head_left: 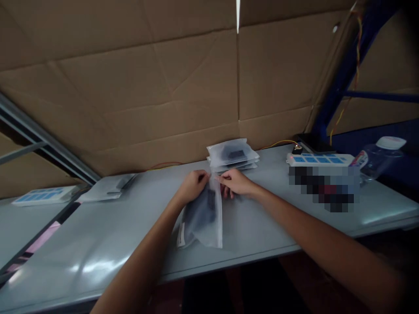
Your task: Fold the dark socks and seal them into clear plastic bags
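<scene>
A frosted zip bag [203,220] with something dark inside lies on the grey table in front of me. My left hand [194,185] pinches its far edge near the top corner. At the same edge, just to the right, my right hand [236,182] is closed with thumb and forefinger on the bag's corner; its other fingers curl below. Dark print shows through the plastic, and a white label sits at the near left corner. Right behind my hands rests a stack of similar bags [232,152] with dark contents.
More frosted bags [104,188] lie at the left by a metal frame. Power strips stand at the far left [46,195] and right [319,160]. A clear plastic bottle [381,157] is at the right, near a pixelated patch. Cardboard [196,87] walls off the back.
</scene>
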Motion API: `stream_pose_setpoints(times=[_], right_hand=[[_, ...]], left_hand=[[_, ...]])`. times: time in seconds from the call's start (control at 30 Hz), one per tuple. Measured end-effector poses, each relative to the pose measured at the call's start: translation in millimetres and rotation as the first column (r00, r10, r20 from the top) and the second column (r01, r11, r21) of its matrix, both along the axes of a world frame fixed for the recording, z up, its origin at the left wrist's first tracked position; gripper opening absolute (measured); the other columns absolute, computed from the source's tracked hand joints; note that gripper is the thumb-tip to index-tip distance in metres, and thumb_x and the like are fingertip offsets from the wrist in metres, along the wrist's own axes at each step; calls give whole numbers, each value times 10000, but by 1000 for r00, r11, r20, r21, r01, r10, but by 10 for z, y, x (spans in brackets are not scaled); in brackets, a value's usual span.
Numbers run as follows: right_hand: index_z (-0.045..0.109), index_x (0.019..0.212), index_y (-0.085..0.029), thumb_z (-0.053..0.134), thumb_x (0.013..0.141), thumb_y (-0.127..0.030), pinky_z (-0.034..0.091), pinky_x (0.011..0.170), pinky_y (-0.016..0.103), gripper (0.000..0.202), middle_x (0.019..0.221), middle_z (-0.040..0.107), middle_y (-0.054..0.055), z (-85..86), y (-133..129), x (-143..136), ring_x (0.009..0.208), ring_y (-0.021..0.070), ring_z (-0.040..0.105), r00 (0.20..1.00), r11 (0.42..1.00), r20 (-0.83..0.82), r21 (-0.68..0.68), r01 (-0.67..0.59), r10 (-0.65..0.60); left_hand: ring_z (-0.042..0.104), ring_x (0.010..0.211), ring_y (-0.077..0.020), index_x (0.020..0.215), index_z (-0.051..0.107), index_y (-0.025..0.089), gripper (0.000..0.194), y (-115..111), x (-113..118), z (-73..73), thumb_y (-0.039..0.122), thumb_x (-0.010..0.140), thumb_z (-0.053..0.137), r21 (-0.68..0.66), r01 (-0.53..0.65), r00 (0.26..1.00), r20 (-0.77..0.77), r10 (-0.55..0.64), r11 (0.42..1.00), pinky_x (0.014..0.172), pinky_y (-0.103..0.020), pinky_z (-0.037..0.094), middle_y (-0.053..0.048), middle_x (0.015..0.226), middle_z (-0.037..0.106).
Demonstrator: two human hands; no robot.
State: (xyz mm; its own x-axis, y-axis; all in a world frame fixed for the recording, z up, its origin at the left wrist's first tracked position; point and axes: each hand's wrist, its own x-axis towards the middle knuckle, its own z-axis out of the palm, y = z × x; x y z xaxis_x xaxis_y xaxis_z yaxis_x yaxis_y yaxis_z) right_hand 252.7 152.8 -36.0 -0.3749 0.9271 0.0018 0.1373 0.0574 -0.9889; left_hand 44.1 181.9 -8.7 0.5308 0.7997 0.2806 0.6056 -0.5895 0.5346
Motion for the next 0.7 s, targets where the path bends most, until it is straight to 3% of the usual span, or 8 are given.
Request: stream_pose_setpoints(times=[0.13,0.37,0.5,0.6,0.7], right_hand=[[668,794,-162,637,968,-635,405,333,186,505,711,742,49,46,-83,-75,476,115,655,997,997,25,-39,-69,70],[582,736,-198,554,961,-731,378,337,190,580,569,610,-22,33,-121,-136,430,97,566,999,998,43,52,31,-33],[574,726,-204,550,960,-735,389,340,199,581,510,569,-39,48,-132,-115,406,102,535,998,998,56,59,19,-22],[582,685,-193,570,967,-711,398,359,196,590,511,597,-24,134,-182,-75,398,92,531,990,993,81,27,-119,117],[625,683,-169,592,962,-701,417,373,193,601,607,684,15,268,-259,-22,433,95,595,922,927,103,-79,-367,374]], left_hand=[[427,638,-131,706,546,176,403,-39,-50,23,430,1005,454,-23,-63,996,62,65,998,614,-279,303,17,655,533],[504,669,-135,776,685,157,407,-127,-120,137,460,986,512,-138,152,988,60,-145,979,630,-252,378,6,715,624],[474,657,-132,727,624,163,427,-132,-56,69,470,993,492,-130,133,987,111,-119,983,622,-252,367,13,678,572],[490,694,-142,767,601,168,404,-54,-83,36,474,998,473,-88,38,986,165,-23,995,648,-259,383,3,724,586],[452,663,-138,734,543,184,415,70,-201,37,491,1000,456,-48,-70,976,201,79,996,629,-265,360,13,687,533]])
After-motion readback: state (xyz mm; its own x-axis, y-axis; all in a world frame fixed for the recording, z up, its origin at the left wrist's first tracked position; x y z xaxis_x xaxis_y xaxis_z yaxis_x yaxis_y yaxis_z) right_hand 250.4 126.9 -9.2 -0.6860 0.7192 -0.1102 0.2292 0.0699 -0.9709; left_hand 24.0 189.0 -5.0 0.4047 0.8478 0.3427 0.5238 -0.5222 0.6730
